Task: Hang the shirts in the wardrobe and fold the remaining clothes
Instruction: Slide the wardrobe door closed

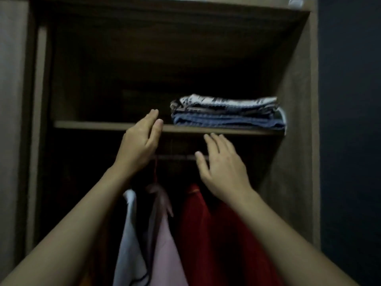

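Observation:
A stack of folded clothes (226, 114), patterned white on top and blue beneath, lies at the right end of the wardrobe shelf (92, 125). My left hand (140, 141) is raised at the shelf's front edge just left of the stack, fingers straight, holding nothing. My right hand (222, 168) is spread below the shelf edge in front of the hanging rail (175, 157), also holding nothing. Under the rail hang a white shirt (129, 234), a pink shirt (165, 244) and a red shirt (216, 234).
The wardrobe's right side wall (294, 141) stands close to the stack. A thin red hanger hook (156, 170) hangs from the rail between my arms. The left half of the shelf is dark and bare. A pale door panel (12, 120) borders the left.

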